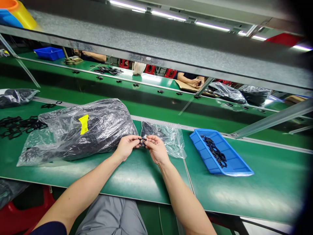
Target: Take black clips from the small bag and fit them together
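Observation:
Between my two hands, above the green table, is a small black plastic part. My left hand pinches its left side between thumb and fingers. On the other side, the fingertips of my right hand are closed on the same part, and its fine shape is partly covered by them. A large clear bag of black parts, with a yellow label, lies beside my left hand. Just behind my right hand rests a smaller clear bag with dark pieces in it.
A blue tray holding several black parts stands to the right. Loose black frames lie at the far left. Behind runs a green conveyor belt with spaced black pieces. Across it, people's hands work. A metal shelf crosses overhead.

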The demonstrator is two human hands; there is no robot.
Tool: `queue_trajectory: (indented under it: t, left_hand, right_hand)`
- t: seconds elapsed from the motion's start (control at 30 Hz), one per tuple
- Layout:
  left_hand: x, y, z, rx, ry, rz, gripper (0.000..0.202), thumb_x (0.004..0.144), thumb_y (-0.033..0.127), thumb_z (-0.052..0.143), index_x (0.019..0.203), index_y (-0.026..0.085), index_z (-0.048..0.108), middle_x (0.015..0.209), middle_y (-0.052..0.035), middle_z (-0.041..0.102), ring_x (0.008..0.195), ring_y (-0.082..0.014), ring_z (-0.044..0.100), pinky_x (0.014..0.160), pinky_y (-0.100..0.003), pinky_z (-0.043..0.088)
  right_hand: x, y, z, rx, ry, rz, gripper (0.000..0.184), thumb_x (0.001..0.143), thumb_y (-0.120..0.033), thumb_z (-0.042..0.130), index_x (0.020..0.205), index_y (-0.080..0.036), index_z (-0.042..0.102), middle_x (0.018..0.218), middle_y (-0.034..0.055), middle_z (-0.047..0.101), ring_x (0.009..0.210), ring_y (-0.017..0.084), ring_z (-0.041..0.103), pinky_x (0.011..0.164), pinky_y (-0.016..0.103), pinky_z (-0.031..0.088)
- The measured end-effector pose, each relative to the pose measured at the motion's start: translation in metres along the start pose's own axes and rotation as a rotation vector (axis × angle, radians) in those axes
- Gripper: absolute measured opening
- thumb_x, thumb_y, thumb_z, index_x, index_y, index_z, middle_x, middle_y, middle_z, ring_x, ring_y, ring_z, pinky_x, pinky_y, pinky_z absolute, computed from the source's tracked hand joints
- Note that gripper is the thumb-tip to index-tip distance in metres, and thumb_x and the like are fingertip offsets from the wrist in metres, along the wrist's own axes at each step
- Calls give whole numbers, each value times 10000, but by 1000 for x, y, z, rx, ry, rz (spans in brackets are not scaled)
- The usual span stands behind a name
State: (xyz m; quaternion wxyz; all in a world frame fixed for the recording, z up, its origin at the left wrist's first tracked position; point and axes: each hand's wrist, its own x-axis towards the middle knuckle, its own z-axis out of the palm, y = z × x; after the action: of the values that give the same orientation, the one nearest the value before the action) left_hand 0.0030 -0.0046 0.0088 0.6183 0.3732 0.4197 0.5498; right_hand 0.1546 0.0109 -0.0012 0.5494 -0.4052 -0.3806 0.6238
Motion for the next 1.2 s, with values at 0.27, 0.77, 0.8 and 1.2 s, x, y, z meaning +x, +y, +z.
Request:
queue_trajectory:
  t: [0.27,0.77,0.8,1.2]
  left_hand:
    - [-1,0,-1,-57,-24,-44,340,695,300,761,958,125,637,800,-57,692,739,-149,666,680,-261,510]
    - [0,-3,-3,122,-69,95,345,702,242,734,1017,141,633,848,-64,696,727,-149,648,624,-252,507]
    - [0,-4,-4,127,-76,99,366,703,238,733,1040,146,623,855,-60,692,720,-144,645,622,-250,508]
    - [0,-6,-4,169,18,130,227,692,244,730,887,138,683,757,-43,689,681,-143,640,661,-258,518]
  right_hand:
    - [-11,-6,-4,-616,12,-574,119,794,-241,626,908,-260,657,919,48,656,875,206,579,834,393,465]
    - [-8,2,-1,-467,-103,-265,251,729,-345,725,953,-245,671,858,37,657,756,182,601,695,325,502]
    - [-6,4,-1,-433,-116,-201,265,707,-355,745,933,-234,675,811,26,655,705,170,595,658,311,497]
    - [-6,3,5,-319,-130,-94,278,662,-394,781,789,-213,613,636,-35,574,547,117,523,529,255,453]
